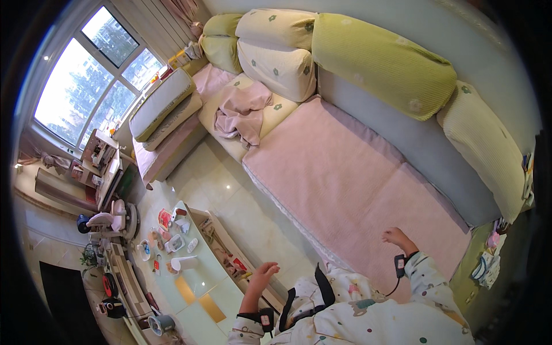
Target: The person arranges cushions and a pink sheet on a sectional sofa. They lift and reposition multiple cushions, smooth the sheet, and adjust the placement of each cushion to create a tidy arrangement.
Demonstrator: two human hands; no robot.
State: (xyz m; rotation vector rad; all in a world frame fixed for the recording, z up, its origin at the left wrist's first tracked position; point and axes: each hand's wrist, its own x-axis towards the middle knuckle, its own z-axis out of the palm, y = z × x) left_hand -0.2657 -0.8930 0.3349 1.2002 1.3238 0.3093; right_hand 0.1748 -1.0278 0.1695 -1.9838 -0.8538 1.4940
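Observation:
My left hand (263, 278) is raised beside the edge of a glass-topped coffee table (172, 286), its fingers loosely extended with nothing held. Over the pink seat cover (345, 172) of a long sofa, my right hand (396, 238) hangs with fingers slightly bent, also holding nothing. Both wrists carry a small black device on a strap. A crumpled pink cloth (243, 110) lies on the sofa's corner seat. Green and cream covered cushions (384, 64) lean along the backrest. Two cushions (166, 108) are stacked on the sofa's short end near the window.
The coffee table bears a white cup (184, 263), a plastic container (175, 243), a red packet (164, 218) and other small items. Its open drawer (228, 258) faces the sofa. A tiled floor strip (246, 207) runs between them. A pink chair (115, 217) and desk stand beyond.

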